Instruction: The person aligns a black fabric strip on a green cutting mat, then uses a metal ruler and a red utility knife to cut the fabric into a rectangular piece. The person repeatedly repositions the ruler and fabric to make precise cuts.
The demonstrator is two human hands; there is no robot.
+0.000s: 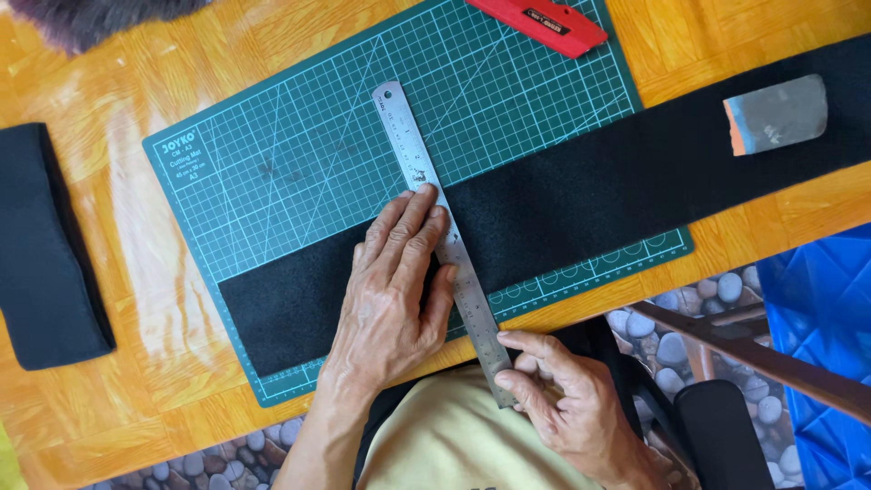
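Hidden and cut off

The left hand (395, 290) covers part of the black strip (581, 195), which runs off the right edge; beyond it, the red cutter (537, 22) is clipped at top.

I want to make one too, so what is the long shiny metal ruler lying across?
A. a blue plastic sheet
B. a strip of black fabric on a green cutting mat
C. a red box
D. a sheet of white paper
B: the long steel ruler crosses the black fabric strip spread over the green gridded cutting mat, with the left hand pressing it flat.
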